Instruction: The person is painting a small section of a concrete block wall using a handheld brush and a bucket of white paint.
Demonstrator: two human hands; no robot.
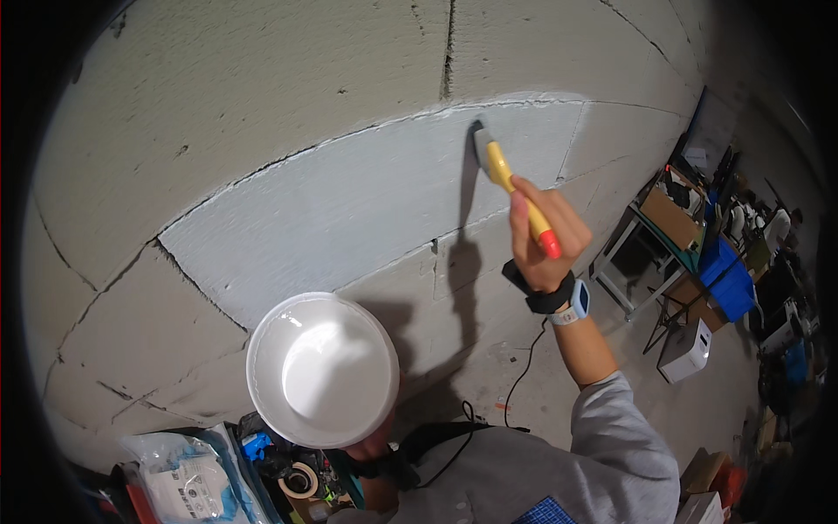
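My right hand [552, 229] is closed around the yellow, red-ended handle of a paintbrush [499, 166]. The brush's dark tip is at the wall, on the upper right part of a block coated in white paint [349, 201]. Lower down, my left hand [374, 444] supports a round white bucket [255, 384] from below and behind; most of its fingers are hidden by the bucket. White paint [327, 371] lies in the bottom of the bucket, partly in shadow. The bucket is close to the painted block's lower edge in view.
Bare grey blocks [262, 96] with cracked joints surround the painted one. At the lower left, a clear plastic package [188, 485] and a tape roll [299, 480] lie among tools. A dark cable [526, 371] runs over the floor. To the right are a workbench [642, 253], blue bin [726, 278] and white box [685, 351].
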